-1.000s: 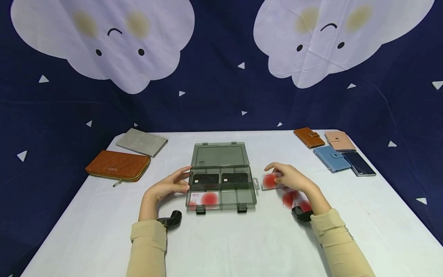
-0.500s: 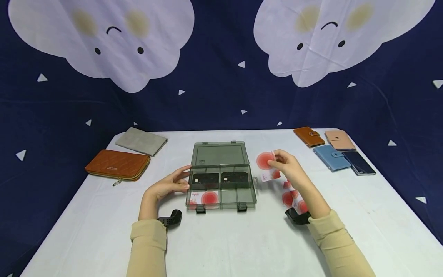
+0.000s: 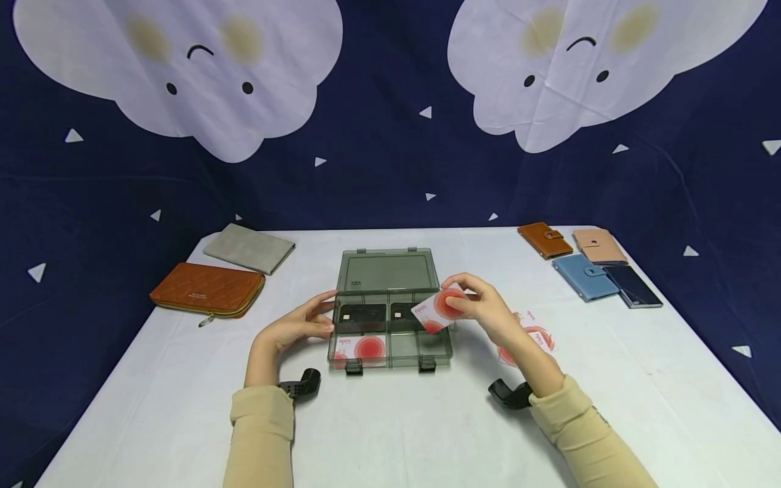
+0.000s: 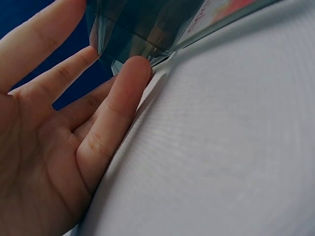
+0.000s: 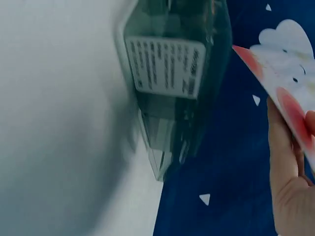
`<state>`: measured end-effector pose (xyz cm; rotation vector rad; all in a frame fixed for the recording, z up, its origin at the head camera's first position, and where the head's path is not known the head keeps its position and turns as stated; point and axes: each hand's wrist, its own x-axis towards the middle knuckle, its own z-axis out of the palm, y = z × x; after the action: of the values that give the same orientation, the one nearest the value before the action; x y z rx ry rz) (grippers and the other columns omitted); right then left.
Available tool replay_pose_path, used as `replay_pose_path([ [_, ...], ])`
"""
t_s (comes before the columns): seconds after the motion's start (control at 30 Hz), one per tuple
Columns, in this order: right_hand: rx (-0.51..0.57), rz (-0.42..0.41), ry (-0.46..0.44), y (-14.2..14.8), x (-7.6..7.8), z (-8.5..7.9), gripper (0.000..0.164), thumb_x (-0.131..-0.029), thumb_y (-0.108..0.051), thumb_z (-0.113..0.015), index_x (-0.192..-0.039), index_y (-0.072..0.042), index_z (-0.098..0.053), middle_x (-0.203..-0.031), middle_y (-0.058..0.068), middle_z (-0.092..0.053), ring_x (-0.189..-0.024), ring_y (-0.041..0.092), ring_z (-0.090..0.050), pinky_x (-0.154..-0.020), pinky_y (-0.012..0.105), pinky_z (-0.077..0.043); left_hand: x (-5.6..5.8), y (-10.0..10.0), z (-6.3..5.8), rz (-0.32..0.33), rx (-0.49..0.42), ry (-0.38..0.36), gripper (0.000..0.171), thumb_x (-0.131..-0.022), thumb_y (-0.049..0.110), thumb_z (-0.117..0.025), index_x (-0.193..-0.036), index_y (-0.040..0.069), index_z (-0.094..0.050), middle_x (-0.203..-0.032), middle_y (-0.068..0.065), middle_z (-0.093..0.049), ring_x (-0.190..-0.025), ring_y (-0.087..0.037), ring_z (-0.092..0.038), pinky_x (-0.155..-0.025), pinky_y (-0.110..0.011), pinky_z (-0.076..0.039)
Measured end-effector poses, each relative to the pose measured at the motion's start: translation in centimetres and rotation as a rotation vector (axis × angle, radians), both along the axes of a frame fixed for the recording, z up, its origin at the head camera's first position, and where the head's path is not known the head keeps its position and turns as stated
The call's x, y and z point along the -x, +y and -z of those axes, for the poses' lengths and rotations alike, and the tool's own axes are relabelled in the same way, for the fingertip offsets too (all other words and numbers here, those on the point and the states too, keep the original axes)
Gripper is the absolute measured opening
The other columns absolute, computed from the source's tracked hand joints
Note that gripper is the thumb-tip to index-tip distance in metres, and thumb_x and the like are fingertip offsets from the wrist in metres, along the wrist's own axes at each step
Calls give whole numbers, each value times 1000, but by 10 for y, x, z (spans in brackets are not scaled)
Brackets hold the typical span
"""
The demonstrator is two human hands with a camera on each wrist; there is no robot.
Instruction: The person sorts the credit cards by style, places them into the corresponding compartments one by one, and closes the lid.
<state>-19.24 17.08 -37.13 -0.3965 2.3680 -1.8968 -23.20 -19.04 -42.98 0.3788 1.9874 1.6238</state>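
My right hand pinches a red-and-white card between thumb and fingers, tilted above the right half of a clear grey-green plastic box. The card also shows at the right of the right wrist view, beside the labelled box side. The box lid lies folded back. Inside, black chip cards fill the back row, the right one partly hidden; another red-and-white card lies front left. My left hand touches the box's left side with extended fingers.
Loose red-and-white cards overlap on the table by my right forearm. At the right lie a brown card wallet, a pink one, a blue one and a phone. A brown zip purse and a grey wallet lie left.
The right hand has picked a red-and-white card up off the table and carried it left over the box, turning it on the way. The left hand stays at the box.
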Motion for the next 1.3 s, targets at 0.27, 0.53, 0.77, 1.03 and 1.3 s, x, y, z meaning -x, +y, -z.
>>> replay_pose_path([
  [0.27,-357,-23,142,-13,-4,10,8,-81,-12,-70,-85,-10,-63,-75,-1,-61,-71,15,-51,-64,28,-41,0,0,-1,-4,-3,-5,83,-83,4,-63,-149,13,-14,-150,-23,-13,-92,-10,-53,-95,-38,-36],
  [0.53,-465,-88,211,-20,-6,17,10,-83,-13,-67,-93,-9,-68,-85,0,-66,-76,12,-53,-68,30,-42,0,0,0,-5,-1,-5,84,-82,5,-64,-149,14,-14,-150,-23,-13,-93,-11,-53,-96,-40,-35],
  [0.77,-709,-129,399,-24,-7,20,6,-78,-9,-72,-81,-14,-70,-77,-6,-66,-75,13,-50,-70,30,-41,1,0,0,-5,-1,-4,84,-82,7,-65,-149,13,-14,-150,-23,-13,-94,-11,-53,-95,-38,-36],
  [1.03,-948,-135,593,-24,-9,23,13,-72,-12,-76,-84,-14,-73,-78,-3,-62,-74,17,-53,-68,35,-41,-1,-1,0,-5,1,-3,83,-83,7,-64,-149,13,-14,-150,-24,-12,-95,-12,-52,-94,-38,-37],
  [1.3,-927,-171,584,-18,-12,15,18,-75,-11,-74,-92,-13,-72,-83,-1,-63,-79,19,-54,-71,38,-41,0,0,0,-7,15,0,82,-84,9,-64,-149,14,-15,-150,-23,-13,-96,-12,-53,-95,-37,-37],
])
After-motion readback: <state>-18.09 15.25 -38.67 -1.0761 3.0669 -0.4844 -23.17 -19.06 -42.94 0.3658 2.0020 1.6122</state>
